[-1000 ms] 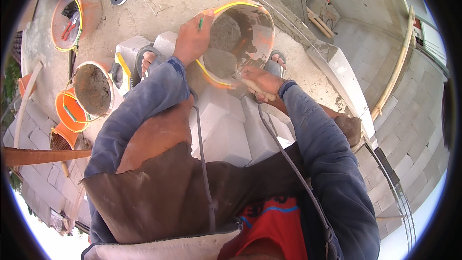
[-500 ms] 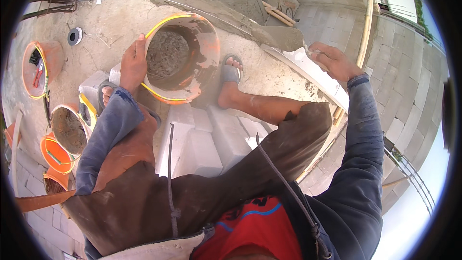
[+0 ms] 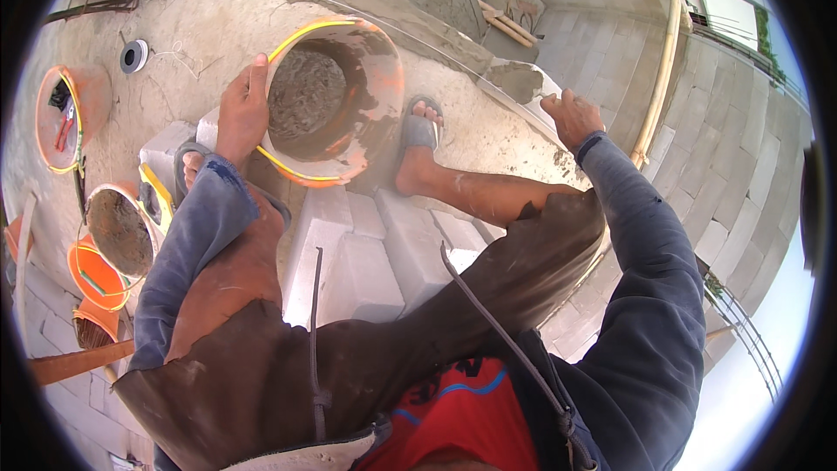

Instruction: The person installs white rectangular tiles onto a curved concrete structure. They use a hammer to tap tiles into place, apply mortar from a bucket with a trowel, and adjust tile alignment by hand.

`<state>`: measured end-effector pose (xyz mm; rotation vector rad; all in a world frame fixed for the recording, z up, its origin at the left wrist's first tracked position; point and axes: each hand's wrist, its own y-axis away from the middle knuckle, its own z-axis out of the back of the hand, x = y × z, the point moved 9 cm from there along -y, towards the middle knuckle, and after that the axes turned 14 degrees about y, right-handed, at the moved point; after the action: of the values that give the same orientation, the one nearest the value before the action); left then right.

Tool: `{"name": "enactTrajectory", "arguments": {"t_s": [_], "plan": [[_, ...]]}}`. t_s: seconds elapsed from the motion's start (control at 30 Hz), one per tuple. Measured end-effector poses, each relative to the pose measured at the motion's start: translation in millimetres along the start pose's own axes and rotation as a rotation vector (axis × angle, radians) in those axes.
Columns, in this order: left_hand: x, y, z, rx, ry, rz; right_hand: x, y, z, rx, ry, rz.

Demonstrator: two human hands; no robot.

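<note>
My left hand (image 3: 242, 113) is closed on the near left rim of an orange bucket (image 3: 377, 92) with a yellow edge, which leans toward me. Wet grey mortar (image 3: 305, 92) lies inside it. Over at the right, my right hand (image 3: 574, 118) has its fingers curled round a trowel handle, mostly hidden by the fingers. Beyond those fingers is a patch of grey mortar (image 3: 516, 81) at the end of a white block (image 3: 551, 92); the trowel blade is hard to tell apart from it. A string (image 3: 349, 7) runs along the mortar-covered edge.
White blocks (image 3: 356, 275) lie between my legs. At left stand an orange bucket with tools (image 3: 87, 92), a mortar-smeared bucket (image 3: 122, 227) and a smaller orange bucket (image 3: 103, 275). A wire spool (image 3: 133, 56) sits on the floor. A bamboo pole (image 3: 660, 70) rises at right.
My right hand has moved left and slightly down, toward the block's end. The trowel blade, plainly seen before, is now hard to make out. My left hand still holds the bucket rim.
</note>
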<state>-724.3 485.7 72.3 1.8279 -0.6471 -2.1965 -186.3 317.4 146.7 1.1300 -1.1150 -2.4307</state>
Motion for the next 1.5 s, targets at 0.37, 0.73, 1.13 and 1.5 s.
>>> {"name": "enactTrajectory", "arguments": {"t_s": [0.37,0.73,1.13,1.5], "plan": [[-3.3,8.5,-9.4,0.132,-0.082,0.078,-57.1,105.4,132.1,-0.07,-0.427,-0.127],[24.6,-16.9,22.1,0.335,0.168,0.141,172.9,0.3,206.2,-0.069,-1.194,0.221],[-37.4,30.8,81.3,-0.035,-0.804,-0.377,-48.4,268.0,54.3,-0.648,-1.355,-0.779],[-36.5,152.3,200.0,0.192,-0.921,0.188,426.1,465.8,-95.4,0.043,-1.976,-0.643]]}}
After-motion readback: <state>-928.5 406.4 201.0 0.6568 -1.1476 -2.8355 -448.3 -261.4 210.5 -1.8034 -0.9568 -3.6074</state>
